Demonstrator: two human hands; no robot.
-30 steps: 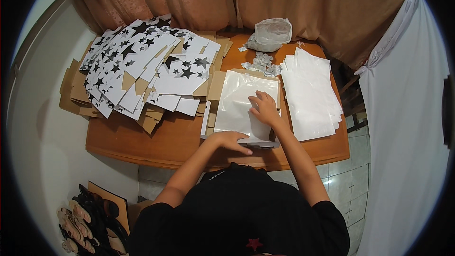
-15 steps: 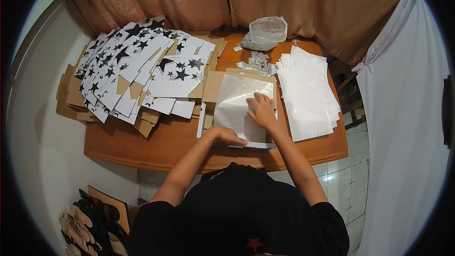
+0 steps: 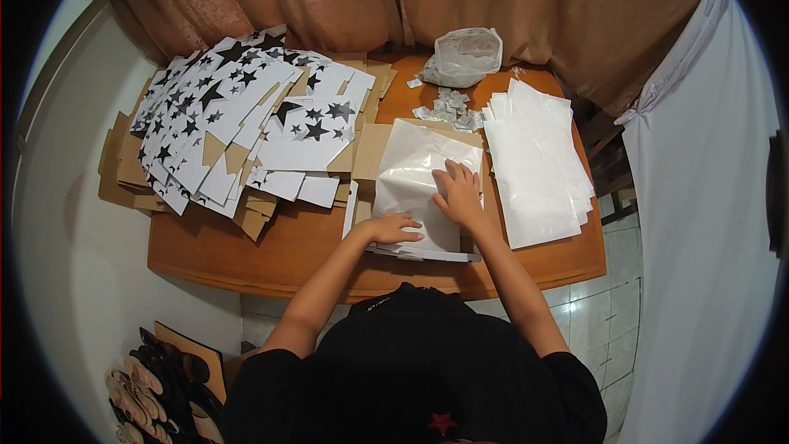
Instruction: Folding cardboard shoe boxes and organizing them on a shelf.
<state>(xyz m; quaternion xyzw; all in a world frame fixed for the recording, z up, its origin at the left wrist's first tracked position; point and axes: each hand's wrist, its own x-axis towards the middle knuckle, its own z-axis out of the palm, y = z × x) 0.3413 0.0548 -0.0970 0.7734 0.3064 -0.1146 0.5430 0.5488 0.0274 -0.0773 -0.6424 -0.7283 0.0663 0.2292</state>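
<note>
A glossy white sheet or flat bag (image 3: pixel 411 160) lies over an open cardboard box (image 3: pixel 374 148) at the front middle of the table. My left hand (image 3: pixel 394 228) rests on the sheet's near left part, fingers stretched out. On its right side my right hand (image 3: pixel 459 196) presses down with fingers spread. Neither hand grips anything. The box's white near edge (image 3: pixel 427 256) shows just below my hands. Most of the box's inside is hidden under the sheet.
Flat cardboard pieces with black stars on white (image 3: pixel 209 107) are heaped at the left. Several white sheets (image 3: pixel 534 173) lie stacked at the right. Behind the box are small silvery packets (image 3: pixel 450 105) and a clear bag (image 3: pixel 467 57). Shoes (image 3: pixel 144 390) stand on the floor at lower left.
My left hand has moved up from the box's near edge onto the sheet, its fingers now spread. The sheet's far end is raised over the box's back edge. My right hand stays nearly in place.
</note>
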